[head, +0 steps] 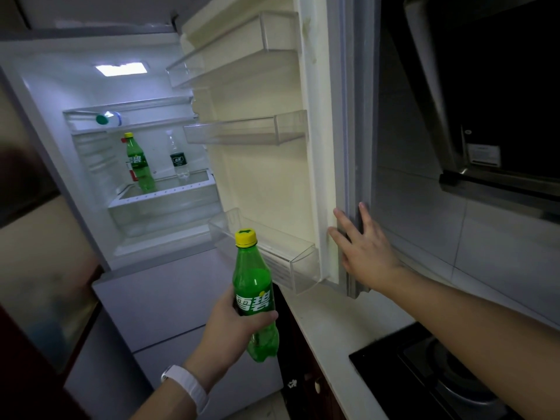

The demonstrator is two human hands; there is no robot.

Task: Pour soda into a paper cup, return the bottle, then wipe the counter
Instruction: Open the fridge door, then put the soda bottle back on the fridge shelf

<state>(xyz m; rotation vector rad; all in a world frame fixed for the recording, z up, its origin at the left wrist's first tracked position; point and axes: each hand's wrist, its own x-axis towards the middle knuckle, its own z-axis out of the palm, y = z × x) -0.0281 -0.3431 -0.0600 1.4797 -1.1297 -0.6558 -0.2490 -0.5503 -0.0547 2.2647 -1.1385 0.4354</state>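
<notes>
Soda bottle [255,298], green label "雪碧", yellow cap

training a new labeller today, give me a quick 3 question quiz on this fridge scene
1. True or false: the fridge door is open.
2. Which hand grips the green soda bottle? A left hand B right hand
3. Fill in: the held bottle's cap is coloured ____.

Key: 1 true; 2 A; 3 yellow. The right hand's straight fingers lie on the door's edge.
</notes>
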